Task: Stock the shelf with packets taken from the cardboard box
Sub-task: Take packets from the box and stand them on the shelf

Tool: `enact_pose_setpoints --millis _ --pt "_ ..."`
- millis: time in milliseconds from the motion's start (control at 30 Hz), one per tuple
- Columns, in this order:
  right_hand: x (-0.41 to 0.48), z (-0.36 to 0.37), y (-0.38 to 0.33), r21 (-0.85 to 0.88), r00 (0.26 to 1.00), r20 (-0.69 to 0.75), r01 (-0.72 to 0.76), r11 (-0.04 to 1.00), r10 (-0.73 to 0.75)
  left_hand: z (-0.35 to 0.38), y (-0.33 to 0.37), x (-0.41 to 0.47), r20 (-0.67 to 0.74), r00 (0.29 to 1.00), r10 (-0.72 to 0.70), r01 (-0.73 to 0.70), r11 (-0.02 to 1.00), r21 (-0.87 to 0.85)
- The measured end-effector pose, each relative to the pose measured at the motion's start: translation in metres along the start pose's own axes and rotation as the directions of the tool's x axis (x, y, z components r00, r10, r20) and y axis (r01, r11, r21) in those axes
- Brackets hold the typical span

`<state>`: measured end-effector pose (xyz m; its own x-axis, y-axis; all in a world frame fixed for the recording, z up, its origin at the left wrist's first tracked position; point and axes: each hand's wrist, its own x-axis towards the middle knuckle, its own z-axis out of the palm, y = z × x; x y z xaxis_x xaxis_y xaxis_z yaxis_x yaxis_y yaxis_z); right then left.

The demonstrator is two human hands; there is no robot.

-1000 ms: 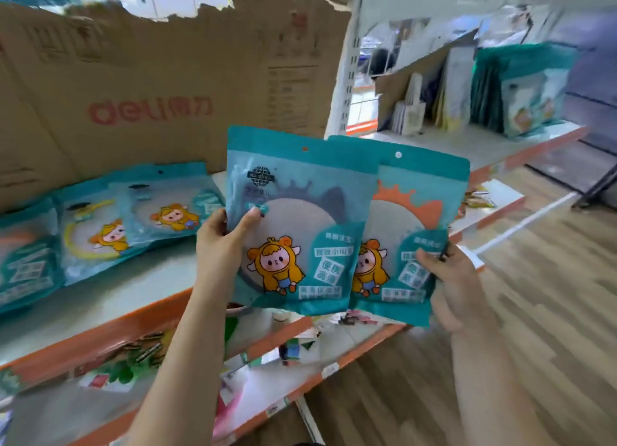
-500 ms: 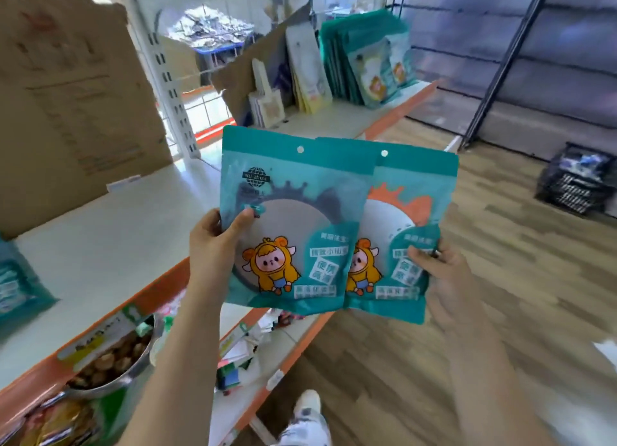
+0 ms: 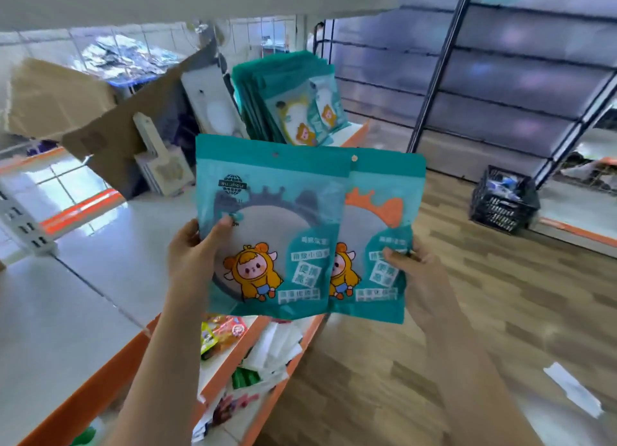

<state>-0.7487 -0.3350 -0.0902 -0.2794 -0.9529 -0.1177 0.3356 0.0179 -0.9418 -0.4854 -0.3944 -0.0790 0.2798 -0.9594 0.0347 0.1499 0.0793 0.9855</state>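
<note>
I hold two teal packets upright in front of me, overlapped. The front packet [image 3: 270, 225] has a grey ring and a yellow cartoon figure; my left hand [image 3: 193, 262] grips its left edge, thumb on the face. The rear packet [image 3: 380, 231] shows an orange ring; my right hand [image 3: 424, 278] pinches its right edge. Beyond them, a row of the same teal packets [image 3: 287, 101] stands on the white shelf [image 3: 110, 252]. A torn cardboard box flap [image 3: 133, 121] leans at the back of the shelf.
White flat packs [image 3: 163, 165] and a white card [image 3: 213, 101] lean against the cardboard. An upper shelf board [image 3: 187, 1] hangs overhead. Lower shelves [image 3: 260, 355] hold mixed small goods. A black crate [image 3: 502, 200] sits on the wooden floor at right, by dark racking [image 3: 440, 68].
My view has swung right along the shelf: the large printed carton and lying packets left the frame, the standing teal row came closer. Both hands keep the same hold on the packets.
</note>
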Motion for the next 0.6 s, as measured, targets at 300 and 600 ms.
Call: enact_pose_setpoints --millis 300,600 --pt "0.095 -0.033 -0.008 0.019 0.999 -0.040 0.000 1.000 0.001 0.087 -0.021 0.064 0.066 0.997 -0.049 0.047 0.998 0.035" --pt "0.211 -0.085 -0.039 0.023 0.996 0.080 -0.049 0.999 0.047 0.178 -0.049 0.105 -0.104 0.995 -0.003 0.008 0.999 0.047"
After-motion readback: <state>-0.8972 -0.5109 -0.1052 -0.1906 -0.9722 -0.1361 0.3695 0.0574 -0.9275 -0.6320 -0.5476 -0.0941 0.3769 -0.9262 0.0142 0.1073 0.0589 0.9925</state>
